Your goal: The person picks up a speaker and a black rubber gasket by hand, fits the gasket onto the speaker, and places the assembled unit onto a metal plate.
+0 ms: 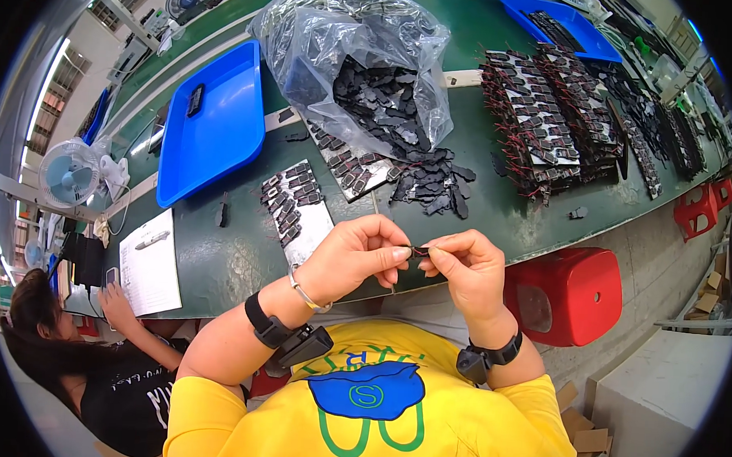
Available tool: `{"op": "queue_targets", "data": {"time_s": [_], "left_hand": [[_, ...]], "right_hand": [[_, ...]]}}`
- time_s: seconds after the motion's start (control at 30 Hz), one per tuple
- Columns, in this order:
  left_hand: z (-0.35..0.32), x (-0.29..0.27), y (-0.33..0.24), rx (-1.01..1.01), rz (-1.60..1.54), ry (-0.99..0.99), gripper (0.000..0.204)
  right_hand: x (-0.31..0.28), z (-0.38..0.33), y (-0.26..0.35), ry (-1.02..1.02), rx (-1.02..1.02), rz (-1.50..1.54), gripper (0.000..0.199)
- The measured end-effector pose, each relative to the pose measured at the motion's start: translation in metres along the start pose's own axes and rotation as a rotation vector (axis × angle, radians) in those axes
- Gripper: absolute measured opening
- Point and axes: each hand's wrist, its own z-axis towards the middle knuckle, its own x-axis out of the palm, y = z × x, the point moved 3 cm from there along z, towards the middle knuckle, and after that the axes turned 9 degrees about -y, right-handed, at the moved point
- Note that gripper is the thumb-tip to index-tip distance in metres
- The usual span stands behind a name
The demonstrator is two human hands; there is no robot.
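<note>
My left hand (355, 257) and my right hand (465, 268) meet in front of my chest, just below the green bench's near edge (234, 263). Between their fingertips they pinch one small flat black part (419, 253), mostly hidden by the fingers. A white card (299, 211) carrying rows of small dark parts lies on the bench just beyond my left hand. A loose pile of black parts (429, 178) spills from a clear plastic bag (349, 56) farther back.
A blue tray (215, 124) sits back left. Stacked cards of parts with red wires (542, 114) lie at right. A red stool (571, 290) stands beside my right arm. A seated person (90, 363) works at the lower left by a white sheet (150, 261).
</note>
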Motion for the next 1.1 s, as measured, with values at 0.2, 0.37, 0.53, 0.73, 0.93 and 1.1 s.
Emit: {"op": "queue_targets", "data": {"time_s": [0.2, 0.37, 0.53, 0.73, 0.93, 1.1], "left_hand": [[0.004, -0.008, -0.008, -0.086, 0.051, -0.047, 0.016], [0.017, -0.036, -0.025, 0.102, 0.471, -0.256, 0.025], [0.03, -0.026, -0.025, 0.417, 1.217, -0.281, 0.03], [0.041, -0.01, -0.022, 0.413, 1.503, -0.357, 0.029], [0.029, -0.024, -0.021, 0.52, 1.478, -0.328, 0.025], [0.024, -0.023, -0.022, 0.474, 1.517, -0.265, 0.019]], "right_hand": [[-0.001, 0.002, -0.002, -0.041, 0.087, 0.011, 0.004], [-0.009, 0.01, 0.005, -0.061, 0.019, -0.074, 0.004], [-0.015, 0.015, 0.005, -0.058, -0.041, -0.156, 0.004], [-0.016, 0.017, 0.003, -0.071, -0.048, -0.159, 0.004], [-0.016, 0.017, 0.005, -0.049, -0.029, -0.144, 0.004], [-0.017, 0.018, 0.006, -0.051, -0.009, -0.166, 0.004]]}}
